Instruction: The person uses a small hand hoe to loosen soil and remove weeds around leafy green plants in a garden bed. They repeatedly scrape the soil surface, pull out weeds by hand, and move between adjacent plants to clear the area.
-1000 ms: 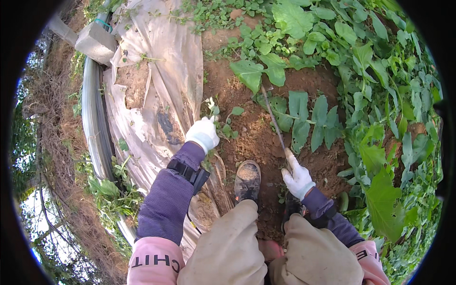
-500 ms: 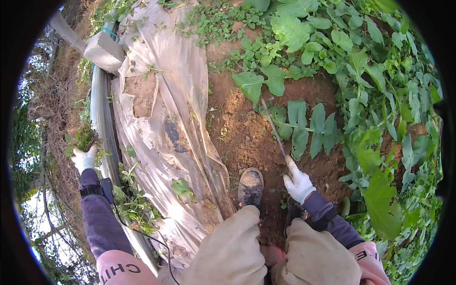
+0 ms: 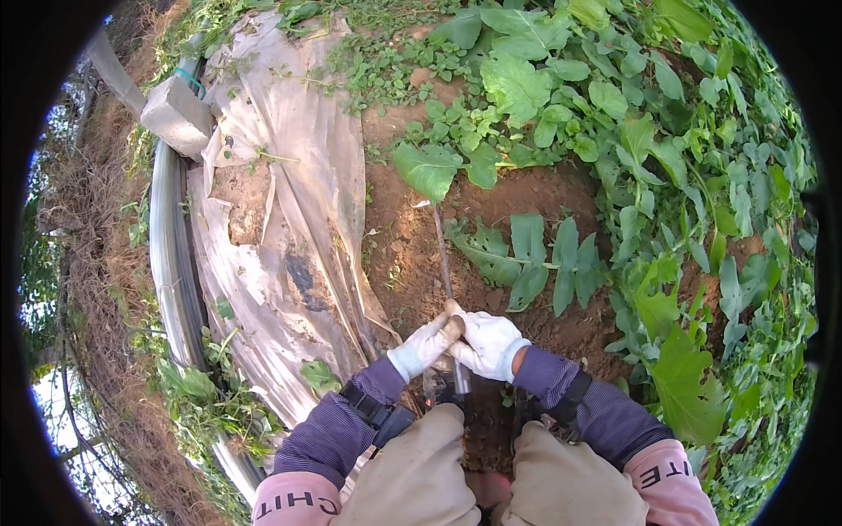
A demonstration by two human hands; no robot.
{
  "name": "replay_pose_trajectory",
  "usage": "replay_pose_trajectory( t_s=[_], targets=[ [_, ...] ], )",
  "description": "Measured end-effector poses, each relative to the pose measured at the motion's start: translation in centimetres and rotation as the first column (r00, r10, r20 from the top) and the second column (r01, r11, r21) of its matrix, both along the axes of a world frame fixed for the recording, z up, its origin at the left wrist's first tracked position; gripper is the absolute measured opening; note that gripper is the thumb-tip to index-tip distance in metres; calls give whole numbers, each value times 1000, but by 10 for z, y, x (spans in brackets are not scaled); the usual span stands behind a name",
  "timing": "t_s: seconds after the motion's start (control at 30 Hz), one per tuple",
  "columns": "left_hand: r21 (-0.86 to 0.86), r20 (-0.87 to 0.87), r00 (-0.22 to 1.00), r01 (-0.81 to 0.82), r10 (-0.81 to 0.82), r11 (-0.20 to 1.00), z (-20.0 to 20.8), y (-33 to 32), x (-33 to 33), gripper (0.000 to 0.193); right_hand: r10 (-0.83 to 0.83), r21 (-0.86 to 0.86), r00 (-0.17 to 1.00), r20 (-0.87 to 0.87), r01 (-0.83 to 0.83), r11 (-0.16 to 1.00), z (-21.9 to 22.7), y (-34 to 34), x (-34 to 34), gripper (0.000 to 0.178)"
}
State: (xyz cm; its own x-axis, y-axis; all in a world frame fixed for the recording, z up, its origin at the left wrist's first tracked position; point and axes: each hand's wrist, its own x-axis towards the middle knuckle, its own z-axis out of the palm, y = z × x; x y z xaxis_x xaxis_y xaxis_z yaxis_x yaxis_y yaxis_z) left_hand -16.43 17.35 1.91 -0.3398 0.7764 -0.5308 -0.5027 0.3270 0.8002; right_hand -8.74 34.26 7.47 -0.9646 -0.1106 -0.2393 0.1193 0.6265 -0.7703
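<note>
My white-gloved hands meet in front of my knees, around a thin-shafted hand tool point(image 3: 441, 250). My right hand point(image 3: 489, 344) is closed on the shaft. From the other side my left hand point(image 3: 424, 348) closes against it, fingertips touching the right glove; their exact hold is partly hidden. Both gloves have soil-brown fingertips. Beyond the hands the shaft points away over bare soil, with a small pale piece at its far end beside a broad green leaf point(image 3: 427, 170). Its metal butt end sticks out below the hands, toward me.
A torn pale plastic sheet point(image 3: 303, 188) covers ground at my left, beside a long pipe-like rail point(image 3: 175, 254) and a concrete block point(image 3: 178, 117). Dense leafy plants point(image 3: 693, 202) fill the right. A notched leafy stem point(image 3: 529, 259) lies on the soil ahead.
My left hand has come from the far left, where it held a clump of weeds, to the tool; the clump no longer shows. The right hand has drawn the tool left and nearer.
</note>
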Motion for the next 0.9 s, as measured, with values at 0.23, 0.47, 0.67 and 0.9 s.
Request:
replay_pose_trajectory(
  t_s=[0.23, 0.47, 0.67, 0.9],
  targets=[
    [-355, -390, 916, -243, 93, 903, 36, -17, -13, 38, 14, -36, 999, -35, -15, 999, -15, 2, 27, 42],
    [-420, -527, 847, -334, 73, 844, 57, 54, -154, 45, -292, -139, 934, 207, 323, 936, -57, 25, 102, 39],
    [-607, -678, 673, -285, -295, 742, 5, 25, -99, 49, -366, -343, 770, 523, 583, 736, -69, 33, 103, 38],
    [-297, -630, 776, -289, 41, 910, 19, -23, -43, 51, -332, -327, 732, 595, 598, 732, -86, 36, 104, 39]
  ],
)
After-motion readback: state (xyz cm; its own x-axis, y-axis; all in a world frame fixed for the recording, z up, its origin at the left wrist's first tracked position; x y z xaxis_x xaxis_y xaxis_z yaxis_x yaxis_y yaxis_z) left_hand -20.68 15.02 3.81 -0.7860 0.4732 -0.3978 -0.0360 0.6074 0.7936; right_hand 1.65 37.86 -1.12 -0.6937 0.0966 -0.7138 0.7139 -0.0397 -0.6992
